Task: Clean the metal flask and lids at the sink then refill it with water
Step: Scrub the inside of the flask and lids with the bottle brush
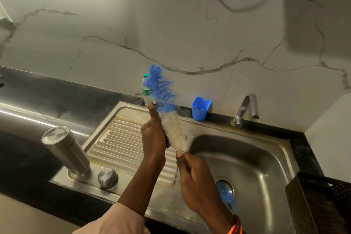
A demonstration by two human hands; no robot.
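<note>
The metal flask [65, 150] stands upside down at the left end of the steel drainboard [121, 144]. A round metal lid [107, 177] lies just to its right. Above the drainboard's right edge, my right hand [197, 180] pinches the lower end of a bottle brush [167, 108] with blue bristles on top and white below. The brush tilts up and to the left. My left hand [153, 135], thumb up, grips a small dark object [168, 141] against the white bristles. The hand hides most of that object.
The sink basin [256, 161] lies to the right, with something blue over its drain [226, 193]. A tap [247, 108], a blue cup [201, 108] and a plastic water bottle [146, 91] stand along the back. A dark basket [321, 203] is at the right.
</note>
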